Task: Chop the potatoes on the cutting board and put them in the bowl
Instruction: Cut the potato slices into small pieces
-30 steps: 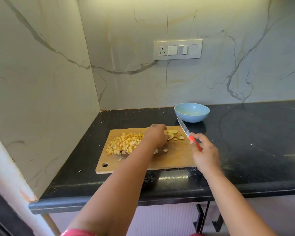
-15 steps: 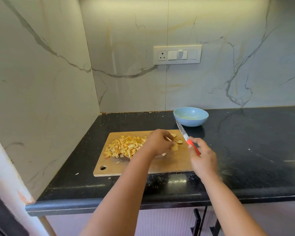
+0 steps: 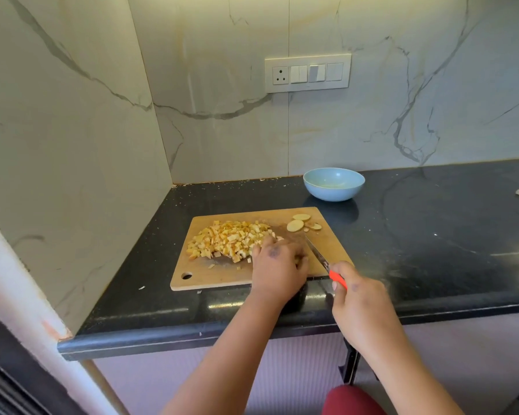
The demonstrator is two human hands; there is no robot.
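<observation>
Soft even daylight, glare on the countertop point(image 3: 432, 235) (wide-angle edges bend).

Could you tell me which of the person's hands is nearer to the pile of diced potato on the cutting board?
Left. The left hand rests at the right edge of the diced potato pile; the right hand grips the knife farther right, past the board's near corner.

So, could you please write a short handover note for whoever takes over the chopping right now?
Left hand: fingers curled on the board, seemingly holding a piece; what it holds is hidden.
Right hand: grips the knife, blade down on the board beside the left hand.
Done: diced pile on the board's left.
Left: three slices at the far right corner still to chop; the bowl behind the board holds no potato.
</observation>
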